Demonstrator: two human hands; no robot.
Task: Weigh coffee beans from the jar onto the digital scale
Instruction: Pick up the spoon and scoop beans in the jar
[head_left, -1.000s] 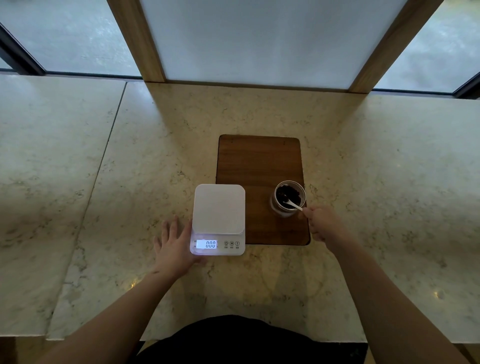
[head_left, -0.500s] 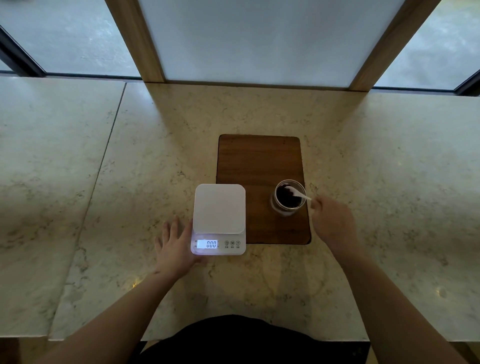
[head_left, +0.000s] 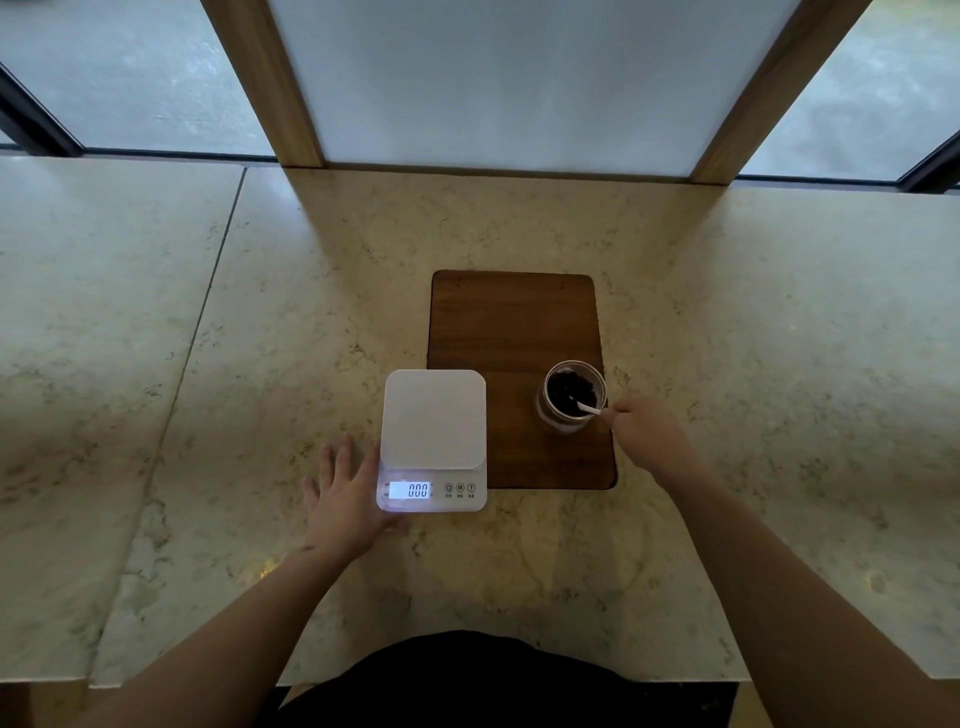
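Observation:
A white digital scale (head_left: 434, 418) sits on the marble counter, its lit display reading 0.00 and its platform bare. To its right a small glass jar (head_left: 573, 396) of dark coffee beans stands on a wooden board (head_left: 511, 322). My right hand (head_left: 647, 434) grips the handle of a white spoon (head_left: 587, 408) whose bowl dips into the beans. My left hand (head_left: 347, 496) lies flat on the counter, fingers spread, touching the scale's left front corner.
The marble counter (head_left: 208, 364) stretches wide to both sides, with a seam on the left. Two wooden posts and a frosted panel (head_left: 509, 78) rise at the back edge. The counter's front edge runs just before my body.
My right hand tipped the spoon's bowl up above the jar rim, then pushed it back down into the beans. The left hand and the scale stayed put.

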